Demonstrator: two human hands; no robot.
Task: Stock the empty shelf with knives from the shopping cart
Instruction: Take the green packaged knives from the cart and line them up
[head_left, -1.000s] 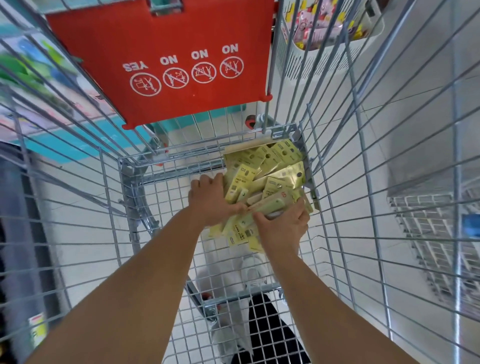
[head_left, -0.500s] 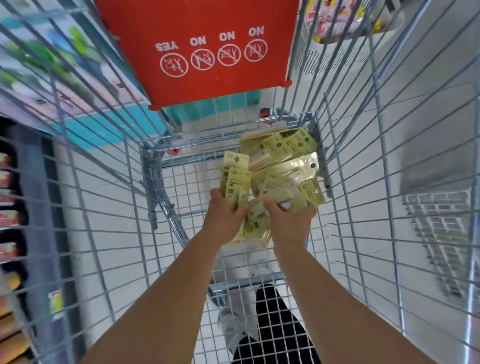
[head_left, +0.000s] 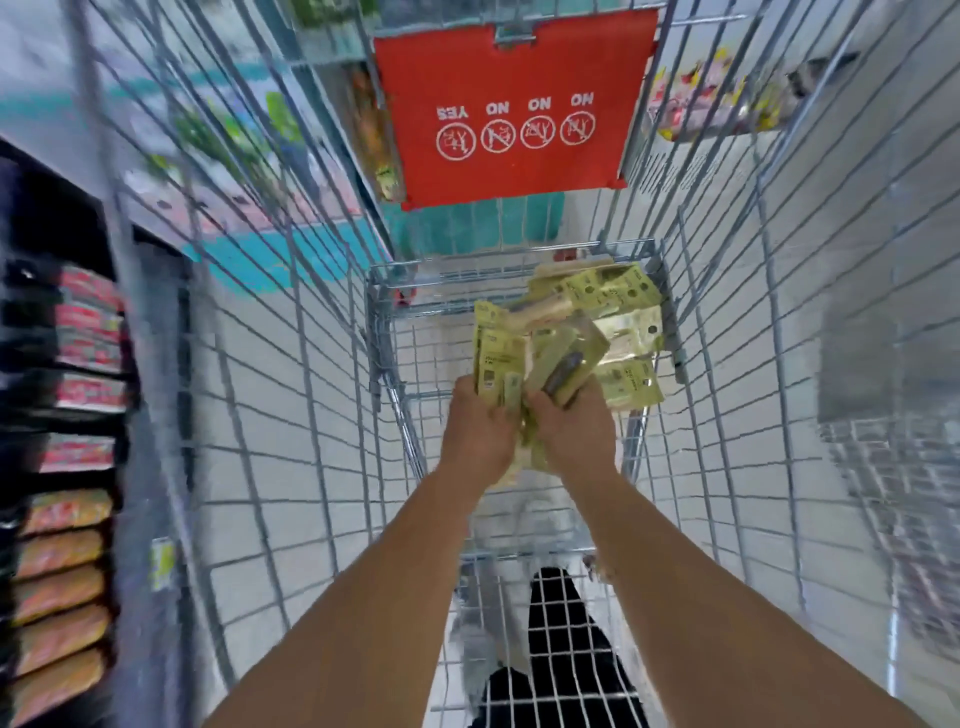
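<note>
Inside the wire shopping cart (head_left: 332, 395), both my arms reach down. My left hand (head_left: 480, 431) grips a bundle of yellow-green knife packs (head_left: 496, 358) held upright. Close beside it, my right hand (head_left: 571, 431) grips another knife pack (head_left: 569, 366) with a dark handle showing through the blister. Both bundles are raised above the cart floor. More knife packs (head_left: 621, 312) lie piled in the far right corner of the cart. The picture is blurred by motion.
A red child-seat flap (head_left: 511, 109) with YES/NO icons hangs on the cart's far end. Stocked store shelves (head_left: 67, 467) run along the left. A white basket of goods (head_left: 717, 98) stands beyond the cart at upper right. Tiled floor shows through the mesh.
Both hands have lifted their bundles of knife packs up from the pile. The view has swung, so the shelves at left now show more.
</note>
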